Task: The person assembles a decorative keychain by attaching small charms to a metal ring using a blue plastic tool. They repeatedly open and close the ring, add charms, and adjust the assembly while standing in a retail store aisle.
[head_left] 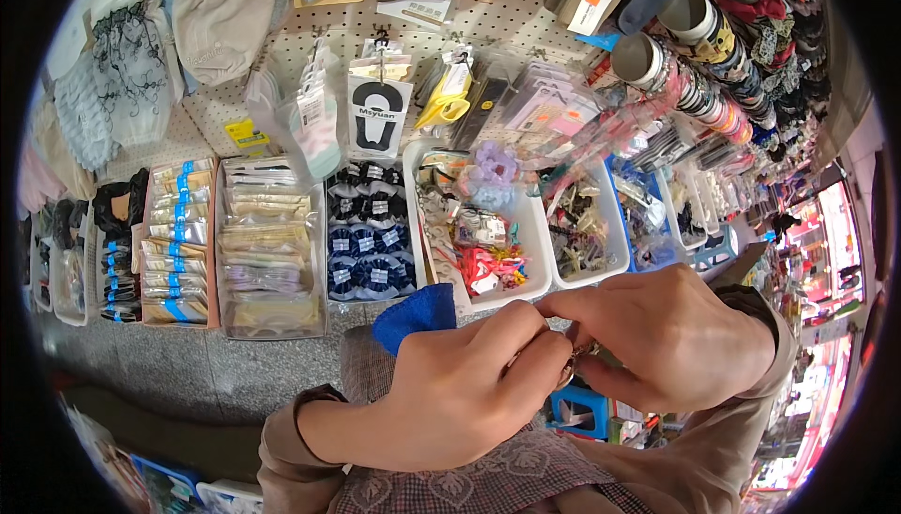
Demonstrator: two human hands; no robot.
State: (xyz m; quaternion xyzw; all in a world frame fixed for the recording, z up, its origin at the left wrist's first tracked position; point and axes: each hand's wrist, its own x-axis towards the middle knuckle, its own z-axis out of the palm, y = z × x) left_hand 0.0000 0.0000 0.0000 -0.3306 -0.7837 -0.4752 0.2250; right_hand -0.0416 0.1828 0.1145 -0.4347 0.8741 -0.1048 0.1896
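Observation:
My left hand [479, 387] is closed, knuckles up, in front of my lap. A stiff bright blue fabric piece [418, 315] sticks out from behind its thumb side, the rest of it hidden by the hand. Opposite, my right hand [652, 331] is closed too, its fingertips meeting those of my left. Between the fingertips a small shiny, goldish bit [569, 364] shows. Most of it is covered, so its kind is not clear. Just beyond the hands stands a white bin [455, 300] of colourful hair accessories.
A row of bins runs across the front: a box of packets [272, 303], dark blue scrunchies [371, 260], and another white bin [589, 275]. Socks and packs hang on a pegboard [328, 16]. Headbands sit on tubes [638, 59] at the right. A blue stool [580, 411] stands below my right hand.

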